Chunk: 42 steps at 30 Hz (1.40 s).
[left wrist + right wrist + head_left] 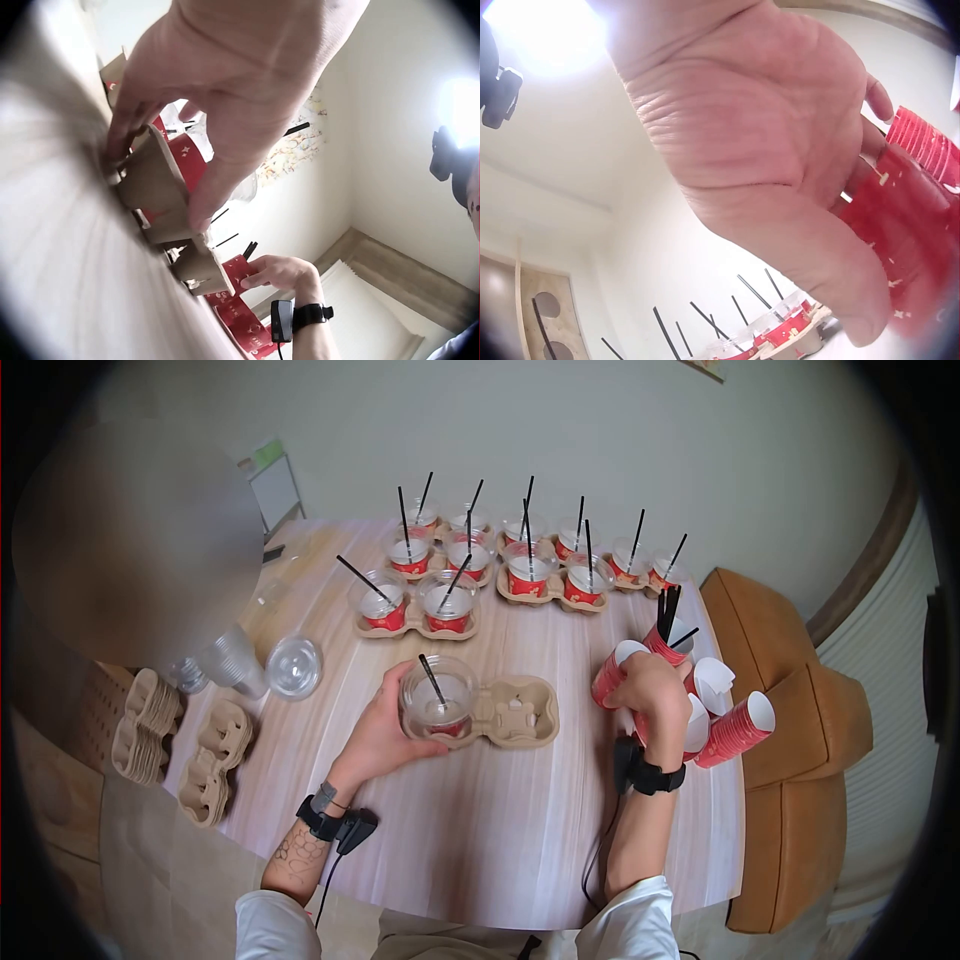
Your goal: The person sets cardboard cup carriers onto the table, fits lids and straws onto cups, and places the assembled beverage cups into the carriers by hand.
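In the head view my left hand [378, 728] grips one end of a two-hole pulp cup carrier [520, 740]. That end holds a red paper cup with a clear dome lid [440, 690] and a black straw [432, 678]; the other hole is bare. The left wrist view shows my thumb and fingers around the carrier's side [154, 184], low over the tabletop. Over at the right, my right hand [655, 690] holds a red paper cup [606, 678] among the cup stacks. In the right wrist view, thumb and fingers curl round this cup [904, 240].
Filled carriers [415, 628] with lidded, strawed cups stand in rows at the back. Red cup stacks [738, 730] and black straws [668, 615] lie right. Clear lids [294, 667] and stacked carriers [213, 760] are left. A brown sofa [800, 760] stands beyond the table's right edge.
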Each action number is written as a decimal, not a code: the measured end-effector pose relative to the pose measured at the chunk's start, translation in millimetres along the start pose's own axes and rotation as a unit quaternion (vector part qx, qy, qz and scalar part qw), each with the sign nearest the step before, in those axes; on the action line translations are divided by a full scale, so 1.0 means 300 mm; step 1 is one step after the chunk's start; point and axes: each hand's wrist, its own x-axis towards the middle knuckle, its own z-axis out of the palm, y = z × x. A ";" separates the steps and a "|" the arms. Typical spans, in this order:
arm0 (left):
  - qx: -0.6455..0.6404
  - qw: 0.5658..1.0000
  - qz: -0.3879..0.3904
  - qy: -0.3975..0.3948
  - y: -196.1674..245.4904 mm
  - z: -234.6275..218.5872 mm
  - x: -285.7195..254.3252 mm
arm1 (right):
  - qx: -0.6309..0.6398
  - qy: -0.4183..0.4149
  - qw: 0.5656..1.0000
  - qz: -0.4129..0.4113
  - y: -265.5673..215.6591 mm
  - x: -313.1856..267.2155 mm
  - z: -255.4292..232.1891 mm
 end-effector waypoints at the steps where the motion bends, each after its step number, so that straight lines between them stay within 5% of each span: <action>1: 0.023 0.999 -0.036 -0.004 0.003 -0.004 0.002 | 0.002 -0.002 1.000 0.000 -0.007 -0.010 -0.012; 9: 0.043 0.998 -0.031 0.039 -0.062 -0.017 0.015 | 0.016 0.038 0.999 -0.015 -0.081 -0.107 -0.128; 11: 0.022 0.997 -0.057 0.045 -0.040 -0.041 0.006 | 0.091 0.177 0.980 -0.028 -0.085 -0.125 -0.127; 16: 0.075 0.989 -0.075 0.099 -0.024 -0.169 -0.038 | 0.142 0.241 0.956 -0.090 -0.109 -0.139 -0.137; 19: 0.106 0.973 -0.080 0.191 -0.024 -0.306 -0.077 | 0.234 0.224 0.936 -0.135 -0.133 -0.149 -0.140; 21: 0.249 0.922 -0.011 0.295 -0.043 -0.421 -0.103 | 0.285 0.140 0.941 -0.117 -0.219 -0.227 -0.198; 23: 0.403 0.846 -0.058 0.343 0.050 -0.479 -0.128 | 0.253 0.050 0.923 -0.285 -0.255 -0.263 -0.183; 29: 0.526 0.777 -0.098 0.330 -0.133 -0.644 -0.132 | 0.288 -0.023 0.826 -0.483 -0.549 -0.343 0.036; 31: 0.498 0.802 -0.134 0.301 -0.153 -0.680 -0.131 | 0.306 -0.021 0.809 -0.501 -0.672 -0.347 0.147; 33: 0.469 0.826 -0.165 0.264 -0.157 -0.702 -0.137 | 0.283 -0.024 0.804 -0.521 -0.811 -0.326 0.253; 37: 0.427 0.836 -0.116 0.325 -0.150 -0.697 -0.136 | 0.225 0.053 0.825 -0.516 -1.074 -0.216 0.458; 42: 0.393 0.843 -0.120 0.346 -0.132 -0.704 -0.146 | 0.173 0.126 0.852 -0.479 -1.221 -0.100 0.541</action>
